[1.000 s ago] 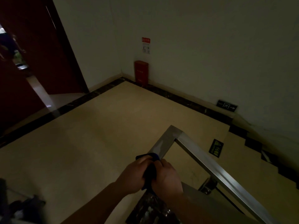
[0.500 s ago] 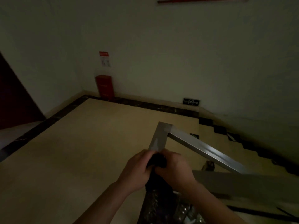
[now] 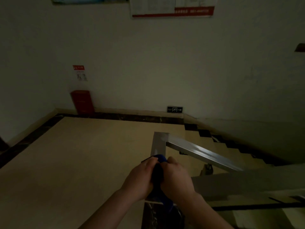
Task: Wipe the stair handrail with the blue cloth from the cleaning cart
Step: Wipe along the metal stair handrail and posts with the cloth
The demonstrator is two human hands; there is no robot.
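The steel handrail (image 3: 198,150) runs away from me to a corner (image 3: 159,138), then slopes down to the right over the stairs. The blue cloth (image 3: 160,158) is wrapped around the near stretch of the rail. My left hand (image 3: 142,177) and my right hand (image 3: 175,179) are both closed on the cloth, side by side, pressing it against the rail. A tail of the cloth hangs below my right wrist. The rail under my hands is hidden.
A red fire-extinguisher box (image 3: 82,101) stands against the far wall. A dark exit sign (image 3: 175,109) sits low on the wall. Stairs (image 3: 231,146) descend to the right. The beige landing floor (image 3: 74,154) spreads to the left. The light is dim.
My view has swung right; the red door at the left has left the frame. My hands stay clamped on the cloth on the rail, a little below the corner.
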